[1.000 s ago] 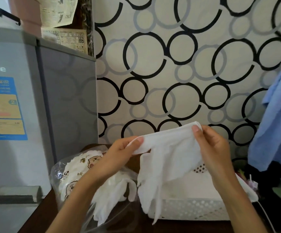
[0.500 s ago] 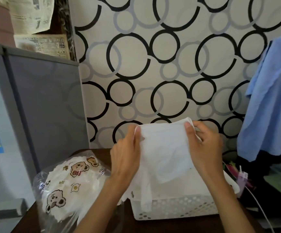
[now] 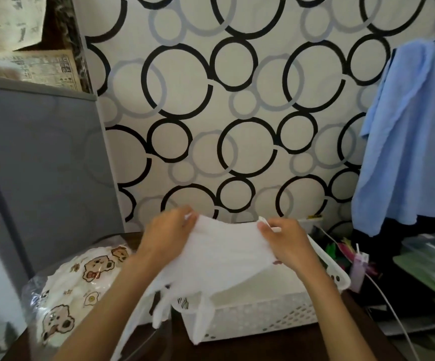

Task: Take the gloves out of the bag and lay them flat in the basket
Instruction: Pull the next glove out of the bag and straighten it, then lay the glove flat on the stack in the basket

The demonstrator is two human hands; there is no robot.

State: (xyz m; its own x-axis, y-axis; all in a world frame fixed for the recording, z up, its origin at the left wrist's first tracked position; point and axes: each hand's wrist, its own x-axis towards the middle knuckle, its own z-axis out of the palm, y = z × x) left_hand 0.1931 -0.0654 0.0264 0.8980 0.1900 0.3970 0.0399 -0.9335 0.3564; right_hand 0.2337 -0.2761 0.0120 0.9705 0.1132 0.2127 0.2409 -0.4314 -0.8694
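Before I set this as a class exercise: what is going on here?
A person holds a white glove stretched between both hands, the left hand pinching one end of the cuff and the right hand the other. The glove hangs over the white basket, its fingers trailing over the near rim, so it is not yet laid flat. The clear bag with a bear print lies to the left on the table.

Glove (image 3: 226, 254): matt white cloth. Basket (image 3: 263, 319): white perforated plastic, below the grip. Bag (image 3: 62, 290): glossy clear film, left. Worktop (image 3: 276, 350): dark wood.
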